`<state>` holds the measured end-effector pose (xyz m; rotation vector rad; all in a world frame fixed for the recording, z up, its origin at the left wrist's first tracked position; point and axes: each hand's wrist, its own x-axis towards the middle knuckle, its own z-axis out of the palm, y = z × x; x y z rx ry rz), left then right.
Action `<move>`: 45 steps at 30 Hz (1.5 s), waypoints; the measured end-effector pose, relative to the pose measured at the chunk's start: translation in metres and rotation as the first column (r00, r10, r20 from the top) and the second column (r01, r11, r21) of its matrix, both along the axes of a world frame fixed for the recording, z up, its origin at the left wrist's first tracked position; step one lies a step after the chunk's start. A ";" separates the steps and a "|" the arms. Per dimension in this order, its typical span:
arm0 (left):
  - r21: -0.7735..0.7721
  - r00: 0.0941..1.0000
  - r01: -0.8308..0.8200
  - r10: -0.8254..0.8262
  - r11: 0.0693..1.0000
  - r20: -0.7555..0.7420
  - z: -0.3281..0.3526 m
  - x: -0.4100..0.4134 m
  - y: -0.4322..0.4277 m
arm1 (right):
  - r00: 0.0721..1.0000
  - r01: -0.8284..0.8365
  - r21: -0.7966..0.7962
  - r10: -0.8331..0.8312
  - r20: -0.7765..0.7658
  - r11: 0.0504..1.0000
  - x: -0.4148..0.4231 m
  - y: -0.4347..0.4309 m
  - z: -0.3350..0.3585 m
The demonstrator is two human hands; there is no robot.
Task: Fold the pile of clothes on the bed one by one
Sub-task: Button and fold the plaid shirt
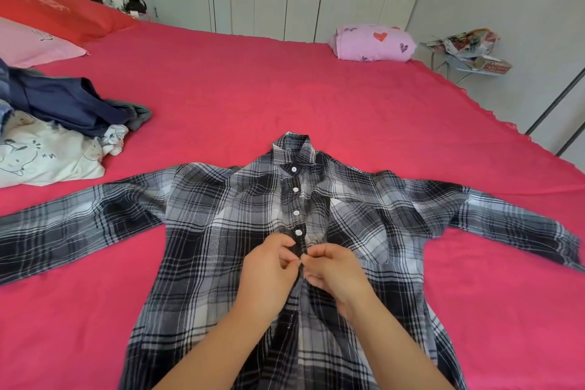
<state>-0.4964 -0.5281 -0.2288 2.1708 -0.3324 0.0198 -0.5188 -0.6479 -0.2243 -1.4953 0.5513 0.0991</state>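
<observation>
Plaid shirt [221, 215] lies flat at 6 o'clock on the bed [237, 79], sleeves spread, upper buttons fastened. Left hand [269, 275] and right hand [335, 275] each pinch the placket mid-front; the lower front is open. No fold made yet; the unfolded pile [63, 104] sits at 9 o'clock.

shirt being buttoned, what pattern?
Black, grey and white plaid shirt with white buttons; head view.

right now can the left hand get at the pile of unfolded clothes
Probably yes, once it lets go: the left hand is pinching the plaid shirt front, and only its flat sleeve and bedsheet lie between it and the pile.
</observation>
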 end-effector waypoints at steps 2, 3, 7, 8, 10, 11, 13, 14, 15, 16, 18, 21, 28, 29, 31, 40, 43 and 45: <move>0.004 1.000 0.003 -0.003 1.000 0.011 -0.003 0.000 0.002 | 1.000 0.013 0.031 -0.013 -0.007 0.999 0.001 0.000 -0.001; 0.005 1.000 0.010 -0.010 1.000 0.013 -0.004 -0.001 0.002 | 1.000 0.022 0.050 -0.022 -0.012 0.998 0.001 0.000 -0.002; -0.033 1.000 0.010 -0.010 0.999 -0.003 -0.006 -0.001 0.002 | 0.998 0.065 0.149 -0.061 -0.032 0.987 0.000 0.001 -0.002; -0.059 1.000 -0.008 0.006 0.998 -0.029 -0.006 -0.001 0.002 | 0.997 0.078 0.163 -0.074 -0.032 0.983 0.000 0.002 -0.002; -0.142 0.989 -0.062 0.041 0.988 -0.145 -0.004 0.001 0.002 | 0.995 0.098 0.157 -0.096 -0.019 0.983 0.000 0.004 -0.003; -0.184 0.973 -0.089 0.046 0.979 -0.227 -0.002 0.003 0.002 | 0.995 0.100 0.123 -0.101 0.000 0.987 0.000 0.006 -0.003; -0.254 0.918 -0.137 0.026 0.957 -0.396 0.003 0.006 0.002 | 0.994 0.096 0.025 -0.097 0.052 0.995 -0.001 0.009 -0.005; -0.281 0.886 -0.158 0.011 0.947 -0.463 0.006 0.008 0.002 | 0.993 0.092 -0.021 -0.090 0.074 0.996 -0.001 0.011 -0.006; -0.298 0.862 -0.176 0.001 0.938 -0.508 0.009 0.010 0.002 | 0.993 0.085 -0.059 -0.080 0.088 0.995 -0.002 0.012 -0.006; -0.306 0.844 -0.188 -0.006 0.933 -0.536 0.011 0.012 0.002 | 0.993 0.073 -0.090 -0.064 0.098 0.993 -0.002 0.013 -0.005; -0.331 0.805 -0.213 -0.026 0.919 -0.593 0.016 0.016 0.002 | 0.993 0.043 -0.159 -0.025 0.115 0.986 -0.002 0.013 -0.003; -0.414 0.690 -0.307 -0.098 0.857 -0.717 0.020 0.019 0.002 | 0.991 0.007 -0.264 0.029 0.129 0.964 -0.002 0.011 -0.001; -0.445 0.740 -0.349 -0.050 0.825 -0.671 0.007 0.003 0.005 | 0.988 -0.056 -0.384 0.107 0.114 0.922 -0.005 0.002 -0.010; -0.345 0.811 -0.262 0.011 0.901 -0.585 0.000 -0.002 0.006 | 0.986 -0.061 -0.401 0.116 0.115 0.914 -0.007 0.000 -0.011; -0.102 0.917 -0.077 0.030 0.992 -0.398 -0.011 -0.012 0.011 | 0.983 -0.081 -0.510 0.152 0.099 0.856 -0.012 -0.003 -0.014; 0.248 0.996 0.078 -0.065 0.965 -0.058 -0.029 -0.034 0.026 | 0.880 -0.395 -0.814 0.429 -0.202 0.426 -0.044 0.004 -0.035; 0.135 0.990 -0.054 0.071 0.989 -0.124 -0.021 -0.035 0.038 | 0.900 -0.352 -0.846 0.392 -0.188 0.401 -0.047 0.004 -0.035; 0.095 0.984 -0.090 0.103 0.991 -0.147 -0.018 -0.037 0.044 | 0.909 -0.339 -0.858 0.370 -0.193 0.385 -0.048 0.003 -0.035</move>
